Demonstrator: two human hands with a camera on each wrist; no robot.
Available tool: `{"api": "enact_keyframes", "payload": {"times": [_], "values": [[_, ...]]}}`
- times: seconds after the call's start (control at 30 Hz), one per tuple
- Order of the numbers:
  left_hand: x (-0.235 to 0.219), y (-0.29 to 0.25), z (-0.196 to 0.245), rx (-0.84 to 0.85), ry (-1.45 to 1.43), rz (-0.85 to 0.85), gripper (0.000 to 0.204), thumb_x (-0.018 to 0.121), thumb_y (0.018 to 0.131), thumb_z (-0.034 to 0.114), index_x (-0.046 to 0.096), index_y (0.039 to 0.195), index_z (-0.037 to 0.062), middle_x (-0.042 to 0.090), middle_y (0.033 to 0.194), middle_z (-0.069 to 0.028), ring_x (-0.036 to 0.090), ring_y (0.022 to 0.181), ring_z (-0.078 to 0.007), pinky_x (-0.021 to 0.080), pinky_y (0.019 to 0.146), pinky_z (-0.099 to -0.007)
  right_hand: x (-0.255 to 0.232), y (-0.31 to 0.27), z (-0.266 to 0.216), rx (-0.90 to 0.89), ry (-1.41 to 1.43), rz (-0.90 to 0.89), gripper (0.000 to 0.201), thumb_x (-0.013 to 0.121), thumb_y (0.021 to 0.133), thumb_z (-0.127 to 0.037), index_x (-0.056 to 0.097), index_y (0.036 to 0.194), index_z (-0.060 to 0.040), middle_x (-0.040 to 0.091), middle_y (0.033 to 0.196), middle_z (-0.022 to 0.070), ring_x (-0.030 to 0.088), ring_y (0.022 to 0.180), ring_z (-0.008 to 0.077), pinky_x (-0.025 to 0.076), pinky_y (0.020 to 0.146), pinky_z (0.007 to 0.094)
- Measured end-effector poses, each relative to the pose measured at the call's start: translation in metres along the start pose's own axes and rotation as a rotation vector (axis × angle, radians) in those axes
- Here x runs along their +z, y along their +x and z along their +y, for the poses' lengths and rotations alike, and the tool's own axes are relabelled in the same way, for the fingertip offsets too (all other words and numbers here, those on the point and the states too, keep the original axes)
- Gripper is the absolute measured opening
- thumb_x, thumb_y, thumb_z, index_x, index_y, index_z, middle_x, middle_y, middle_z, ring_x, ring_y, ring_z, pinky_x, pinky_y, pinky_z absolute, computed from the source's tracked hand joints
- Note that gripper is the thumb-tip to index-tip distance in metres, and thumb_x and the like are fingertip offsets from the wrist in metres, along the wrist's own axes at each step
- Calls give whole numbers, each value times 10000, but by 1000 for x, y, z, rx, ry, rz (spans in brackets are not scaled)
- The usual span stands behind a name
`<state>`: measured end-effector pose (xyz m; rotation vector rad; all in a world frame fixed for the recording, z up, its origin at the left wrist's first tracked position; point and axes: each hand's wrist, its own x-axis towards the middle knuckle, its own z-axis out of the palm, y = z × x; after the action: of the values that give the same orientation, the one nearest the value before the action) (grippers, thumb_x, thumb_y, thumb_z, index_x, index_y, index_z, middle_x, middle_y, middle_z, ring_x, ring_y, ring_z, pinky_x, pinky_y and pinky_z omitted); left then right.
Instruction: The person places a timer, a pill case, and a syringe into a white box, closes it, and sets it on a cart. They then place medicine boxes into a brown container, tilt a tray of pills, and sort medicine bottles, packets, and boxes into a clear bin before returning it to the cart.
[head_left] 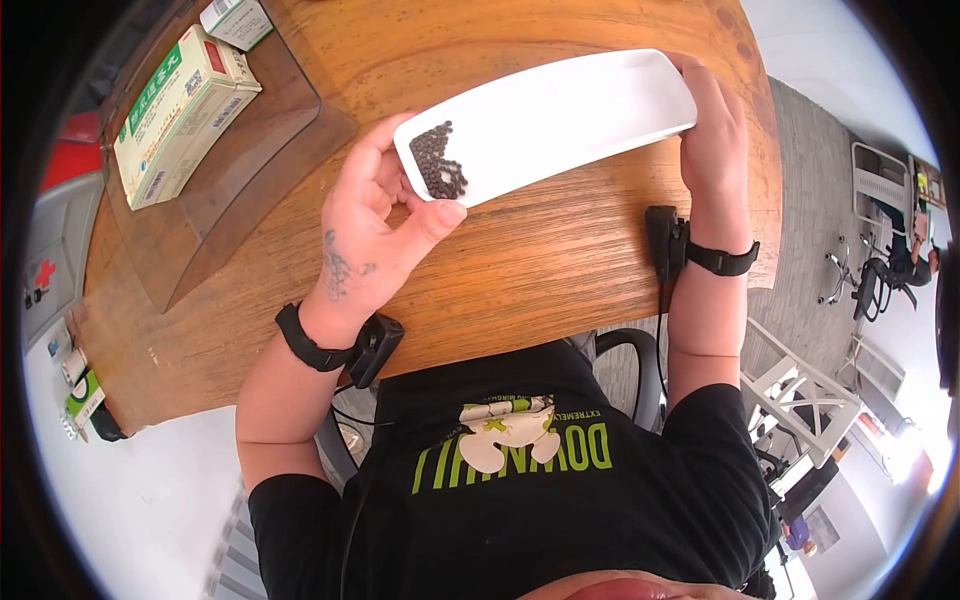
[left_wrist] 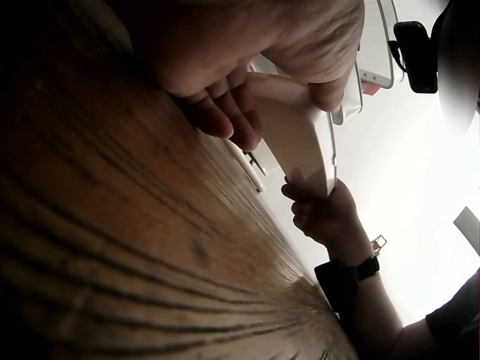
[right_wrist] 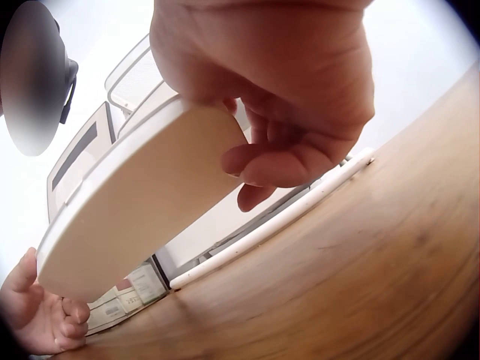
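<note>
A long white tray (head_left: pixel 560 115) is held up over the wooden table, tilted so its right end sits farther back than its left. Small dark round pellets (head_left: pixel 437 160) lie gathered at its left end. My left hand (head_left: pixel 375 215) grips that end, thumb over the near rim and fingers beneath. At the opposite end my right hand (head_left: pixel 715 130) holds the tray, its fingers curled under the bottom in the right wrist view. The tray's pale underside (right_wrist: pixel 150 199) shows there, raised above the tabletop.
A green-and-white medicine box (head_left: pixel 185 115) and a smaller white box (head_left: pixel 237 22) stand on a translucent brown mat (head_left: pixel 270 130) at the left. The wooden table (head_left: pixel 560 260) has a curved edge on the right. Chairs and a person sit farther off at the right.
</note>
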<state>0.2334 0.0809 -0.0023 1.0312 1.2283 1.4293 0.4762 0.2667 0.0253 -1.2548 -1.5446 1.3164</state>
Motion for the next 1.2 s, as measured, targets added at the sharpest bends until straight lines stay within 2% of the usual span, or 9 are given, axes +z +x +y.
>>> {"api": "enact_keyframes", "payload": {"times": [0.07, 0.27, 0.37, 0.57, 1.2], "values": [[0, 0, 1, 1, 6, 3, 674, 811, 896, 192, 436, 1411, -27, 661, 1210, -114, 649, 1038, -139, 523, 795, -250, -4, 2, 3, 62, -31, -36, 407, 446, 1035, -217, 698, 1175, 70, 710, 1005, 84, 617, 885, 130, 455, 735, 263], [-2, 0, 1, 13, 40, 6, 662, 822, 888, 208, 451, 1388, -15, 668, 1188, -107, 649, 1007, -129, 522, 786, -248, -2, 2, 2, 87, -81, -67, 421, 446, 1041, -238, 703, 1170, 69, 674, 912, 34, 559, 797, 100, 421, 675, 264], [-1, 0, 2, 11, 44, 14, 661, 827, 882, 209, 454, 1381, -13, 669, 1180, -104, 649, 1000, -127, 522, 779, -247, -4, 6, 10, 78, -76, -85, 380, 478, 1020, -237, 725, 1113, 36, 689, 868, 61, 610, 739, 130, 494, 611, 279], [-2, -1, 1, 16, 49, 22, 678, 848, 861, 217, 457, 1368, -7, 674, 1156, -93, 649, 982, -118, 514, 761, -236, -4, 8, 12, 94, -124, -154, 366, 489, 1010, -228, 735, 1092, 30, 679, 831, 44, 601, 717, 112, 495, 590, 268], [-2, -2, 1, 5, 28, 32, 699, 861, 845, 221, 439, 1358, 5, 664, 1173, -108, 650, 1008, -136, 518, 769, -250, -1, 9, 18, 68, -169, -158, 367, 503, 1013, -252, 745, 1082, 15, 674, 810, 29, 587, 695, 95, 492, 590, 260]]}}
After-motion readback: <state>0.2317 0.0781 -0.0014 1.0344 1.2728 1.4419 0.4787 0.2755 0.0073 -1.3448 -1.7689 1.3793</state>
